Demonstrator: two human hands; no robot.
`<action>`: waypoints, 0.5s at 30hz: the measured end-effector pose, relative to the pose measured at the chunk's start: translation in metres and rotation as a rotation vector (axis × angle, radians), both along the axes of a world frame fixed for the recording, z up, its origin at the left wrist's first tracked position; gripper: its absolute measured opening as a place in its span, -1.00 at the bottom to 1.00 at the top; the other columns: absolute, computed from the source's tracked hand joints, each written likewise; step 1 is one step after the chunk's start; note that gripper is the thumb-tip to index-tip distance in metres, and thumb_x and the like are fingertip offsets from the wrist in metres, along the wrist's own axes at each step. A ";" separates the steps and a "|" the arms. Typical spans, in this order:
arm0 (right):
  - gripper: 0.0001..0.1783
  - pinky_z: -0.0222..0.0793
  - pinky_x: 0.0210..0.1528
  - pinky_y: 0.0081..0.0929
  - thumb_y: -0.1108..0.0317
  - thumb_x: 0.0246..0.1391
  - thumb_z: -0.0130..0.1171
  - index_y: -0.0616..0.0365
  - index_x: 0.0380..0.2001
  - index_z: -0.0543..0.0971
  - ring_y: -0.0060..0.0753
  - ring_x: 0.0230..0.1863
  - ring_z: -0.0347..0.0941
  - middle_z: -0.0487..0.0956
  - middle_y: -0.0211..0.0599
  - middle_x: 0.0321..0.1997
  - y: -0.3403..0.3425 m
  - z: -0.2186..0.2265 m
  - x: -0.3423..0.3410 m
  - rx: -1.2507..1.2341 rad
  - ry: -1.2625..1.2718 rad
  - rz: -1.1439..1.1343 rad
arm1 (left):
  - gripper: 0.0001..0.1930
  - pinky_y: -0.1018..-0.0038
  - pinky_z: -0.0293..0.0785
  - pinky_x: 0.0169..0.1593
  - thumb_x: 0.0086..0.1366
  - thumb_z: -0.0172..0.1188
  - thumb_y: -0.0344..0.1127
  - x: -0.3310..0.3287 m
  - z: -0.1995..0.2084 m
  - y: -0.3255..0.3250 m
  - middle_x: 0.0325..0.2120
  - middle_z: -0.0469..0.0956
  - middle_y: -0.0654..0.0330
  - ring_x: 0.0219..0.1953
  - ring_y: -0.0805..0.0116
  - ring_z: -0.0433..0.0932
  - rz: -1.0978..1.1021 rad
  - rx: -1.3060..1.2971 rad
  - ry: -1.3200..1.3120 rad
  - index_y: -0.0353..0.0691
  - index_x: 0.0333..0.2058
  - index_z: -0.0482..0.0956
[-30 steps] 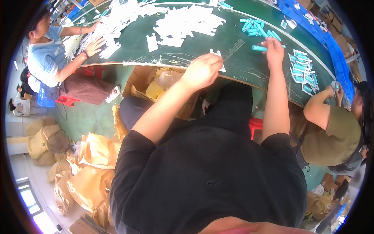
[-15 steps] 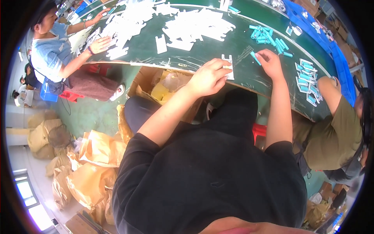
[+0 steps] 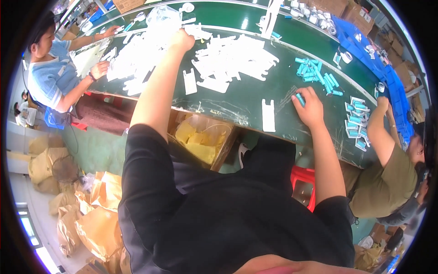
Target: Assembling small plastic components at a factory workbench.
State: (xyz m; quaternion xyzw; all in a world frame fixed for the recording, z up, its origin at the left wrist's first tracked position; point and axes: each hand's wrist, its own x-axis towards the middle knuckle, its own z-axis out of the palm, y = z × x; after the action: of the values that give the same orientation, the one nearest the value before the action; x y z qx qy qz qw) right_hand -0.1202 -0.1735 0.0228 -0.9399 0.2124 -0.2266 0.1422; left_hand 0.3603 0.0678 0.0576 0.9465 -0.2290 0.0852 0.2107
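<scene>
My left hand [image 3: 181,40] reaches to the far side of the bench, at the edge of a heap of flat white plastic pieces [image 3: 137,61] and next to a clear plastic bag [image 3: 163,17]. Its fingers look curled; what they hold is hidden. My right hand [image 3: 310,108] rests low over the bench with a teal cylinder [image 3: 299,99] between thumb and fingers. Between my arms, near the front edge, one white plastic piece [image 3: 268,116] with a forked end lies flat by itself. Beyond my right hand is a pile of teal cylinders [image 3: 313,71].
A second heap of white pieces [image 3: 237,55] lies mid-bench. White pieces with teal cylinders in them [image 3: 357,122] lie at right, beside a co-worker's arm [image 3: 381,130]. Another person [image 3: 54,75] sits at left. Below the edge stands a cardboard box [image 3: 223,153] holding yellow items.
My left hand has left the white piece by the front edge and stretched away to the far left heap. My right hand still holds the teal cylinder, now lower over the bench.
</scene>
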 end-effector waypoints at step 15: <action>-0.73 0.54 -0.10 -0.08 0.20 0.19 0.38 0.05 -0.12 0.62 0.03 -0.13 0.61 0.56 -0.25 -0.15 0.001 0.008 0.003 0.047 0.010 -0.024 | 0.22 0.04 0.19 0.51 0.14 0.30 0.60 0.059 -0.012 -0.091 0.50 0.24 -0.09 0.54 -0.06 0.18 0.432 0.211 0.266 -0.25 0.51 0.22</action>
State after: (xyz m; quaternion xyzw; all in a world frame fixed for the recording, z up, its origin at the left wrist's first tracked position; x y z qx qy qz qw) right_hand -0.1174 -0.1726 0.0307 -0.9347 0.2298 -0.2184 0.1606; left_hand 0.4196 -0.0232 0.0453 0.9930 0.0005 -0.0214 0.1161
